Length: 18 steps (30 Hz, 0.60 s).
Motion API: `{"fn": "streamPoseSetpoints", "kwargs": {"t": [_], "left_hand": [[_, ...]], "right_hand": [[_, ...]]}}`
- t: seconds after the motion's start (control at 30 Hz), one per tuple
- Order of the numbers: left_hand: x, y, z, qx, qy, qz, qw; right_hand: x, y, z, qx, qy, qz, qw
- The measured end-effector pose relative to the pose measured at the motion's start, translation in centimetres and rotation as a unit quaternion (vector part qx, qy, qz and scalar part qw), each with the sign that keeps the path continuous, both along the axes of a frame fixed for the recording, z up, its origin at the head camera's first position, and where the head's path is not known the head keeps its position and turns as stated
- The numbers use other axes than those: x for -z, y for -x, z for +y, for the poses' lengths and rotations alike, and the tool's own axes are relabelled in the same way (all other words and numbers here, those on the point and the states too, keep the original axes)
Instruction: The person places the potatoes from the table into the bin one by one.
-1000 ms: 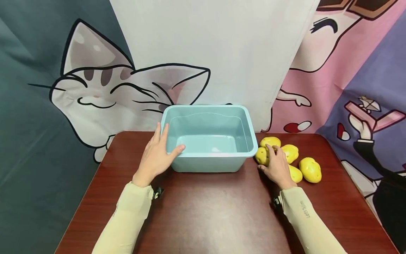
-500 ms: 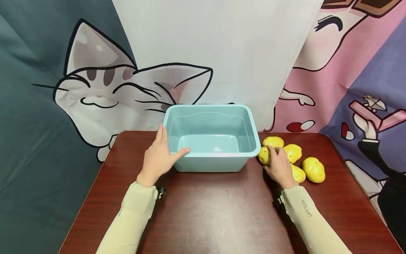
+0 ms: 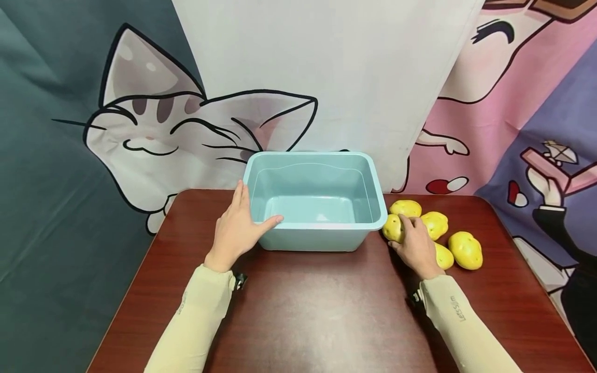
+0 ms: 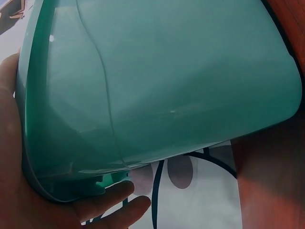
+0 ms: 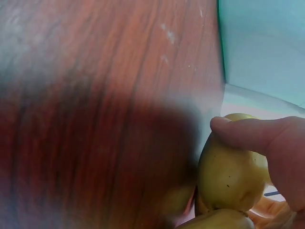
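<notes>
A light blue plastic tub (image 3: 310,238) sits at the far edge of the table, its inside bare. My left hand (image 3: 235,225) rests against its near left corner, fingers straight along the side and thumb over the front rim. The left wrist view shows two fingertips (image 4: 138,210) beneath the rim. To the right of the tub, my right hand (image 3: 416,248) grips a yellow potato (image 3: 393,228) between thumb and fingers. In the right wrist view the thumb lies across this potato (image 5: 231,176), partly hiding it, and another potato (image 5: 219,220) is close below.
Around the right hand lie several other yellow potatoes: one behind (image 3: 406,208), one to the right (image 3: 436,225) and one farther out (image 3: 466,251). The dark red wooden table (image 3: 322,311) stretches in front. A printed cloth (image 3: 354,77) hangs behind it.
The head view has shifted slightly, moving the scene to the right. The left fingers have drawn together at the tub's corner. The right fingers have settled around the potato beside the tub.
</notes>
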State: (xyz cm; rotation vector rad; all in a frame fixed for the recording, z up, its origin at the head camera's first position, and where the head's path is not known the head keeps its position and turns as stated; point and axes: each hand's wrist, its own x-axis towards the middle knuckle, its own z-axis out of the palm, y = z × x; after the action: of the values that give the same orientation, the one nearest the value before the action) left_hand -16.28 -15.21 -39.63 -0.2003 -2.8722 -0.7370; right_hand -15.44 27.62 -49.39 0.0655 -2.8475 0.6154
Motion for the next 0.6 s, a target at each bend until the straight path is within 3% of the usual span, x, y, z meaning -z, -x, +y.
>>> {"fn": "streamPoseSetpoints", "kwargs": {"t": [0.4, 0.6], "left_hand": [[-0.1, 0.0, -0.1, 0.005, 0.011, -0.015, 0.9998], [-0.2, 0.1, 0.0, 0.008, 0.012, -0.013, 0.9998]], "right_hand": [[-1.0, -0.1, 0.1, 0.028, 0.01, -0.007, 0.9995], [-1.8, -0.3, 0.2, 0.025, 0.024, 0.018, 0.9992]]}}
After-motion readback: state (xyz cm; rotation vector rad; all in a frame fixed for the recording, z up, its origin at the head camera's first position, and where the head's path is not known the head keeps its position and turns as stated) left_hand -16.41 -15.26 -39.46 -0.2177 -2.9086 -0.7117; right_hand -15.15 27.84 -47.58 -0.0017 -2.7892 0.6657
